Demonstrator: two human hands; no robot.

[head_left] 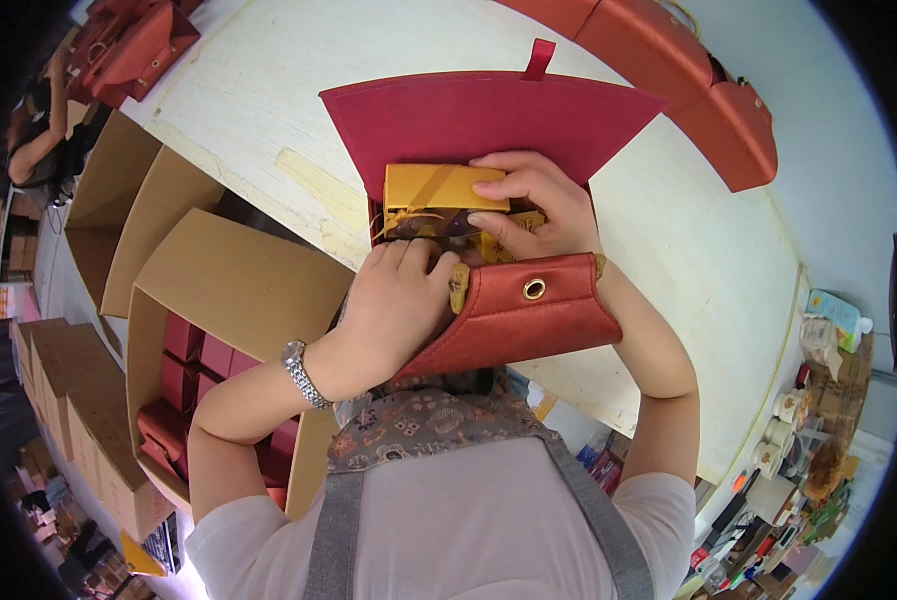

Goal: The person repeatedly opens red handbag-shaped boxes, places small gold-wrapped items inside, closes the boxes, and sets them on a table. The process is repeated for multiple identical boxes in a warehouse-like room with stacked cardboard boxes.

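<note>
- Red case [513, 325]: open in front of the person, at the near edge of the white desk [253, 95]; maroon lid [468, 125] raised at the far side.
- Yellow box [418, 187]: at the case's opening, below the lid; its right end partly covered by fingers.
- Right hand [553, 210]: half-closed, fingertips on that right end, thumb near the lower edge; firmness of hold cannot be told.
- Left hand [388, 305]: fingers bent down into the case, tips hidden; cannot tell whether it grips anything.
- Case contents: dark and yellow pieces, mostly hidden by hands and front wall.
- Open carton [238, 275], left: maroon boxes [181, 337] inside, partly behind the left forearm.
- Red bags [658, 60], far side: cut off at top.
</note>
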